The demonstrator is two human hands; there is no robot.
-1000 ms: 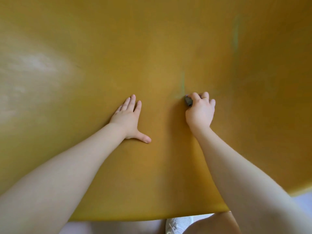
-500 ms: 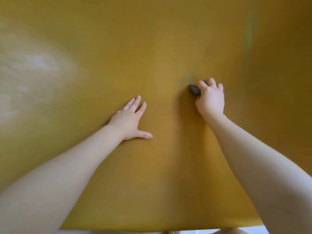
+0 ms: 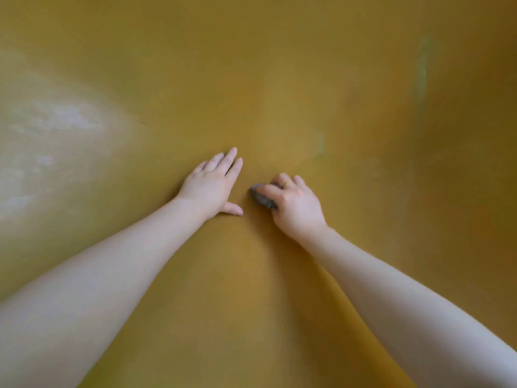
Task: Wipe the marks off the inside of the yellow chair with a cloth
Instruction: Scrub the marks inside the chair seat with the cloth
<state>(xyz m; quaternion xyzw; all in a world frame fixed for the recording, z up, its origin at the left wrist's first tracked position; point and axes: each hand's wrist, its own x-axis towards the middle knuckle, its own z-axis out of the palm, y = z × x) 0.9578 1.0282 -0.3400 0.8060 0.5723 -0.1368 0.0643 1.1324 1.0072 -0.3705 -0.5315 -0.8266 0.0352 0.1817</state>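
Right hand (image 3: 293,204) gripping dark cloth (image 3: 261,198), left hand (image 3: 214,186) flat on yellow chair (image 3: 251,289)

My right hand (image 3: 293,204) covers most of the cloth (image 3: 261,198); only a dark grey wad shows past my fingers. Yellow chair (image 3: 279,79) fills the frame, every edge cut off. Both my forearms run out at the bottom corners. Green marks (image 3: 321,142) are faint and smeared, outline unclear.
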